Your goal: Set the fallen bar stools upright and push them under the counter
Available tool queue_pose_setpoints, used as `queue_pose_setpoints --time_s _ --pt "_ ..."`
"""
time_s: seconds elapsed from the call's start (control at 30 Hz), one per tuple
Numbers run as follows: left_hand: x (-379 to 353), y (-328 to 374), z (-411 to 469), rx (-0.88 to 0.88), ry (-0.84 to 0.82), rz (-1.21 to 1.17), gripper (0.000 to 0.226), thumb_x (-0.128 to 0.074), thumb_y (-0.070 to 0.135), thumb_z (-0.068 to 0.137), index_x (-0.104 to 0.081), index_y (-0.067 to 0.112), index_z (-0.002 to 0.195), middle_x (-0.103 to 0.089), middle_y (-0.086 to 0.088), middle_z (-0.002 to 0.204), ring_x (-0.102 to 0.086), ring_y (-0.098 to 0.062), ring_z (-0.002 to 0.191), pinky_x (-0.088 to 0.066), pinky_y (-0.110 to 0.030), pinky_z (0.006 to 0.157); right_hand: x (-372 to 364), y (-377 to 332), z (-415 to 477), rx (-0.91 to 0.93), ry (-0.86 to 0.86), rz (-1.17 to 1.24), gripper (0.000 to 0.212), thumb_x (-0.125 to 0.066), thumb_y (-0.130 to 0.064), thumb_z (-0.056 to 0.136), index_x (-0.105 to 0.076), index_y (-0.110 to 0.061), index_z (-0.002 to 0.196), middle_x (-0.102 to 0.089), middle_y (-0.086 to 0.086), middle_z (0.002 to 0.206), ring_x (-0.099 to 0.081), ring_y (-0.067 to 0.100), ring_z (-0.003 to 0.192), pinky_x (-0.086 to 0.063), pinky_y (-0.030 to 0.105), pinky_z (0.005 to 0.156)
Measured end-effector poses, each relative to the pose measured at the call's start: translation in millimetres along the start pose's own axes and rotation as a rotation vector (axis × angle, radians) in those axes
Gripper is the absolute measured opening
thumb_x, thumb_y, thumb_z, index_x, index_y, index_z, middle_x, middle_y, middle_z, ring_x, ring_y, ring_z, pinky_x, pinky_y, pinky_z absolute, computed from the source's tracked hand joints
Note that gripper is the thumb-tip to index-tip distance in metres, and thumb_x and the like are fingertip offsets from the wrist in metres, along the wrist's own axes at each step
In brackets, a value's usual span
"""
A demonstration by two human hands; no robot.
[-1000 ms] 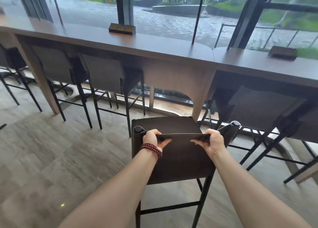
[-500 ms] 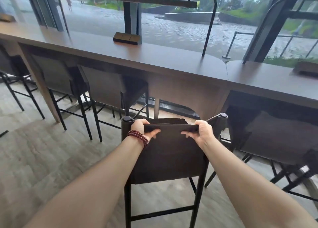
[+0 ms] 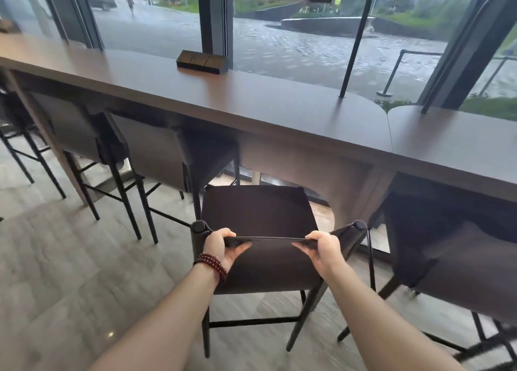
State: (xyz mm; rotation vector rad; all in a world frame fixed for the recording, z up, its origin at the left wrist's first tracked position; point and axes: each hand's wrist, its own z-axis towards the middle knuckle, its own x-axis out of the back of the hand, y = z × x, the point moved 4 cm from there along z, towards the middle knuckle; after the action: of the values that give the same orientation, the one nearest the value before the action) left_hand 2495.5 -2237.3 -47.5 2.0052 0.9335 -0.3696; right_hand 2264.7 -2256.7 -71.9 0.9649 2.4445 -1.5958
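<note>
A dark brown bar stool (image 3: 257, 214) with black legs stands upright in front of me, its seat's far edge at the counter's (image 3: 251, 105) front edge. My left hand (image 3: 223, 247), with a red bead bracelet on the wrist, grips the top of its backrest near the left post. My right hand (image 3: 324, 249) grips the same top edge near the right post. Two more stools (image 3: 165, 152) stand tucked under the counter to the left, and another stool (image 3: 453, 244) stands to the right.
A small wooden box (image 3: 202, 62) lies on the counter by the window. A black metal rod (image 3: 354, 43) rises from the counter top. A second counter section (image 3: 447, 135) joins on the right. Grey tiled floor (image 3: 56, 272) spreads to the left.
The stool has moved forward with both hands on its backrest, and its seat now reaches the counter's edge. The counter looks nearer and larger.
</note>
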Motion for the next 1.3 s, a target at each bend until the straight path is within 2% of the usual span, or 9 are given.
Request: queue_pose_setpoints --time_s 0.1,0.23,0.3,0.47,0.73,0.87,1.0,1.1,1.3 --pt "9 -7 13 0.006 0.011 -0.009 0.021 -0.039 -0.011 0.084 -0.044 0.003 0.069 -0.048 -0.014 0.082 -0.055 -0.034 0.077 -0.048 -0.055 0.084 3 7 7 0.000 0.007 -0.018 0.019 -0.047 0.021 0.077 -0.047 0.002 0.079 -0.047 0.014 0.080 -0.057 0.029 0.065 -0.056 0.052 0.069" --pt "1 -5 29 0.009 -0.006 -0.029 0.020 -0.041 -0.010 0.084 -0.044 0.004 0.071 -0.048 -0.015 0.083 -0.056 -0.035 0.079 -0.051 -0.052 0.072 -5 1 18 0.004 0.009 0.030 0.025 -0.048 0.019 0.080 -0.043 0.003 0.099 -0.049 0.016 0.083 -0.058 0.031 0.070 -0.054 0.055 0.078" --pt "-2 -1 36 0.005 -0.024 -0.019 0.020 -0.040 -0.010 0.085 -0.044 0.005 0.071 -0.048 -0.015 0.083 -0.056 -0.035 0.080 -0.053 -0.054 0.069 -10 3 21 -0.005 0.013 0.057 0.021 -0.048 0.018 0.082 -0.043 0.002 0.095 -0.049 0.017 0.083 -0.059 0.031 0.072 -0.054 0.055 0.080" --pt "-2 12 48 -0.010 -0.055 0.001 0.007 -0.052 -0.002 0.087 -0.049 0.002 0.082 -0.050 -0.017 0.096 -0.058 -0.037 0.091 -0.052 -0.052 0.077 -21 6 25 0.003 -0.039 0.056 0.016 -0.059 0.004 0.088 -0.050 0.003 0.102 -0.055 0.019 0.101 -0.060 0.026 0.088 -0.055 0.045 0.082" --pt "11 12 45 0.026 -0.104 -0.001 0.025 -0.067 0.015 0.083 -0.055 0.002 0.101 -0.061 -0.020 0.104 -0.064 -0.038 0.097 -0.053 -0.050 0.084 -21 14 21 -0.088 -0.036 -0.005 0.062 -0.072 -0.030 0.084 -0.043 -0.004 0.132 -0.058 0.012 0.126 -0.064 0.032 0.104 -0.055 0.047 0.087" --pt "7 10 46 -0.009 -0.071 0.063 0.006 -0.059 0.008 0.087 -0.055 0.003 0.087 -0.059 -0.016 0.093 -0.064 -0.036 0.086 -0.054 -0.048 0.073 -19 13 16 -0.078 -0.023 0.090 0.058 -0.071 -0.013 0.085 -0.043 -0.002 0.134 -0.055 0.016 0.127 -0.064 0.033 0.095 -0.054 0.051 0.087" --pt "-4 18 59 -0.041 -0.019 0.109 0.014 -0.044 0.002 0.087 -0.044 0.006 0.073 -0.052 -0.013 0.078 -0.061 -0.031 0.073 -0.054 -0.047 0.067 -32 8 24 -0.038 0.022 0.148 0.044 -0.062 0.004 0.085 -0.046 0.002 0.126 -0.046 0.015 0.116 -0.055 0.020 0.080 -0.052 0.052 0.090" --pt "0 36 73 -0.033 -0.047 0.120 0.004 -0.043 0.005 0.087 -0.047 0.005 0.085 -0.054 -0.015 0.090 -0.061 -0.032 0.078 -0.053 -0.047 0.066 -50 16 27 -0.090 0.011 0.104 0.047 -0.060 0.002 0.087 -0.042 -0.001 0.131 -0.050 0.020 0.125 -0.060 0.027 0.088 -0.055 0.047 0.083" --pt "10 52 87 -0.024 -0.101 0.029 0.028 -0.054 0.008 0.088 -0.050 0.001 0.114 -0.054 -0.023 0.125 -0.059 -0.041 0.106 -0.052 -0.050 0.083 -69 25 30 -0.146 0.033 0.025 0.050 -0.059 -0.005 0.091 -0.038 -0.006 0.137 -0.053 0.019 0.131 -0.062 0.035 0.105 -0.056 0.049 0.086"
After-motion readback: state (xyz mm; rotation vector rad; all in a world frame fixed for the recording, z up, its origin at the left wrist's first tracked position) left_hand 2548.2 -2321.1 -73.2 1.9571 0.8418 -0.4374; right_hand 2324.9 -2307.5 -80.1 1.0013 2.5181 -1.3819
